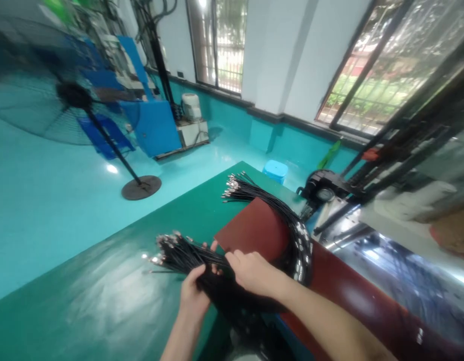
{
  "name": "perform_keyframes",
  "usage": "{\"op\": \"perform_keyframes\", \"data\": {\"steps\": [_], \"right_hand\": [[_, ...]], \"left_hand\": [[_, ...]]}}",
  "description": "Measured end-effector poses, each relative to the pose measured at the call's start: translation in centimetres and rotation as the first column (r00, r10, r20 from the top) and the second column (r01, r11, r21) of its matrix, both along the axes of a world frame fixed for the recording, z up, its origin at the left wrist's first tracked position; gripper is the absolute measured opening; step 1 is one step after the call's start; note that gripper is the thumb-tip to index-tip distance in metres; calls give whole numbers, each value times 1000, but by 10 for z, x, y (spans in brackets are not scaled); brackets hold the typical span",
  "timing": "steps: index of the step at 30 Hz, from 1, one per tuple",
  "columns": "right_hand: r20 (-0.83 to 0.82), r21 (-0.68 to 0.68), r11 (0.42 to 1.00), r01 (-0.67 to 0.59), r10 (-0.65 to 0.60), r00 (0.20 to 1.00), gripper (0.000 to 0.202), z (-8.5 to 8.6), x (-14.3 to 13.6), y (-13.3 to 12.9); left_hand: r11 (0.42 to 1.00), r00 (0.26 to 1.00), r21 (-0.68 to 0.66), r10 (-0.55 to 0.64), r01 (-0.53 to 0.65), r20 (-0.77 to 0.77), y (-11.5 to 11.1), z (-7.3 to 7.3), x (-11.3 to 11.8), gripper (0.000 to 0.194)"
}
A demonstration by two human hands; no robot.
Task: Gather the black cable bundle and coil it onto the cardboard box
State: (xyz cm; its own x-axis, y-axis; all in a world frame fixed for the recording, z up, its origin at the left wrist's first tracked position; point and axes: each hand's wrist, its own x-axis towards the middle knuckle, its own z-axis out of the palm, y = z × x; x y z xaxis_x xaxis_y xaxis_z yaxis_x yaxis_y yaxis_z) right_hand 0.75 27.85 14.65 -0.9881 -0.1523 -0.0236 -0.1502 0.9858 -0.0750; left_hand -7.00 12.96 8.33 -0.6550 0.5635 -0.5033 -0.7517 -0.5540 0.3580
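Observation:
A thick bundle of black cables (182,254) with metal tips pointing left lies over the green tabletop (115,286). My left hand (196,293) is wrapped round the bundle near its tipped end, thumb on top. My right hand (252,271) is closed on the same bundle a little farther right, its fingertips partly hidden. The cables curve round at the right, where white bands (301,248) show, and their other tipped end (234,188) lies at the table's far corner. A reddish-brown sheet (254,228) lies inside the curve.
A reddish-brown surface (352,296) extends to the right. Beyond the table's far corner stands a blue stool (276,170). A fan (73,95) on a round base is at the left, near a blue machine (156,128). Dark metal machinery (324,190) stands at the right.

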Motion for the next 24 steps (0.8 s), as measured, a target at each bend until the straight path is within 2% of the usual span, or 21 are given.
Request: {"op": "perform_keyframes", "data": {"steps": [2, 4, 7, 8, 10, 11, 12, 13, 14, 15, 16, 17, 19, 21, 23, 24], "right_hand": [[-10, -43, 999, -33, 32, 999, 24, 11, 11, 3], [-7, -114, 993, -22, 21, 1000, 29, 20, 21, 6], [16, -325, 946, 5, 0, 1000, 32, 34, 35, 15], [48, -431, 902, 7, 15, 999, 35, 38, 39, 22], [124, -651, 759, 29, 68, 990, 43, 41, 46, 42], [154, -723, 687, 67, 65, 986, 49, 39, 49, 56], [160, -760, 636, 133, -14, 987, 48, 34, 50, 71], [119, -724, 648, 238, -222, 968, 47, 27, 49, 88], [72, -632, 638, 439, -516, 854, 51, 16, 46, 105], [69, -494, 580, 648, -717, 694, 56, 5, 40, 121], [75, -357, 547, 757, -791, 607, 67, -6, 33, 135], [83, -256, 529, 809, -822, 564, 76, -17, 23, 148], [112, -152, 502, 851, -847, 520, 81, -34, 2, 169], [189, -149, 451, 880, -861, 472, 82, -42, -18, 186], [293, -190, 408, 893, -844, 448, 84, -45, -30, 203], [352, -222, 397, 891, -819, 453, 82, -45, -33, 211]], "left_hand": [[988, 947, 114, -65, 106, -314, -3, 13, 2, 44], [964, 812, 115, -136, 241, -568, -2, 29, 3, 51], [929, 635, 49, -211, 366, -744, 6, 53, 4, 46], [925, 607, 35, -219, 377, -764, 9, 59, 5, 43], [932, 575, 18, -208, 363, -791, 13, 70, 8, 37], [938, 560, 12, -196, 346, -805, 14, 74, 10, 35], [946, 547, 0, -187, 323, -816, 14, 78, 13, 34], [955, 529, -21, -181, 295, -829, 14, 81, 16, 34], [960, 496, -47, -185, 277, -848, 14, 84, 20, 34], [959, 465, -71, -197, 273, -863, 14, 87, 25, 33], [955, 440, -79, -204, 286, -875, 15, 90, 30, 32], [947, 422, -69, -204, 315, -883, 17, 93, 36, 30], [920, 394, 6, -162, 393, -905, 23, 95, 45, 27], [880, 312, 120, -34, 460, -949, 31, 92, 50, 21], [779, 184, 234, 154, 581, -971, 38, 86, 50, 12], [767, 173, 271, 209, 582, -962, 40, 83, 50, 10]]}}
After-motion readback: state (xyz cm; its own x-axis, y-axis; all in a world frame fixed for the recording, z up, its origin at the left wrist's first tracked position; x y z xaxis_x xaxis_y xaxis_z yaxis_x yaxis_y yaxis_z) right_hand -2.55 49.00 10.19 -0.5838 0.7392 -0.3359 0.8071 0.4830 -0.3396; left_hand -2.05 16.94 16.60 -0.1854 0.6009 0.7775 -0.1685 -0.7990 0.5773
